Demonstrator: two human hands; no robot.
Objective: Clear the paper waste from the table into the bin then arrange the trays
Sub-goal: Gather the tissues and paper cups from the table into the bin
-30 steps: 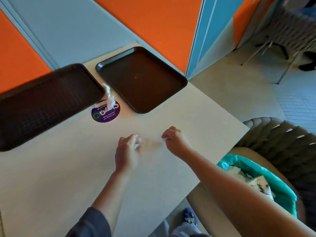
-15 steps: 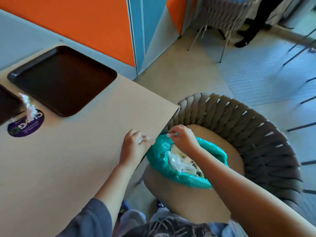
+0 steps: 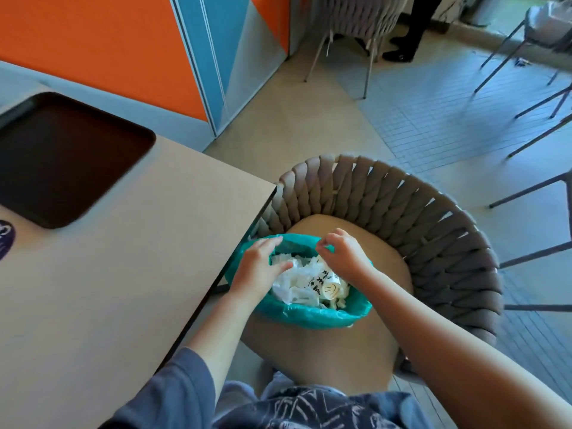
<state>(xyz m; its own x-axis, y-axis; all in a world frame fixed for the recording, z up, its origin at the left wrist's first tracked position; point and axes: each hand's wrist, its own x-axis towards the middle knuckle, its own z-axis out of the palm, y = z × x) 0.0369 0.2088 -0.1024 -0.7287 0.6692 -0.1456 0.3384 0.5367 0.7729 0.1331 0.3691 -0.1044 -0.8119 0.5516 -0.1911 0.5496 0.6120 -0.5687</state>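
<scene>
A bin with a teal liner [image 3: 312,317] stands on the tan seat of a woven chair beside the table. It holds crumpled white paper waste [image 3: 297,286] and a paper cup with a drawn face [image 3: 330,288]. Both my hands hover over the bin's mouth. My left hand [image 3: 260,267] has its fingers stretched out above the paper and holds nothing. Just right of it, my right hand [image 3: 342,257] has loosely curled fingers with nothing visible in them. One dark brown tray [image 3: 62,159] lies on the beige table [image 3: 123,274] at the far left.
A grey woven chair [image 3: 418,224] wraps around the bin, tight against the table's right edge. A purple round sticker [image 3: 4,239] shows at the table's left border. More chairs and a person's dark legs [image 3: 411,29] stand on the tiled floor behind.
Both hands left the table and moved right over the bin. The small paper bits pinched earlier are no longer seen in my fingers. The view swung right, so the second tray dropped out of sight.
</scene>
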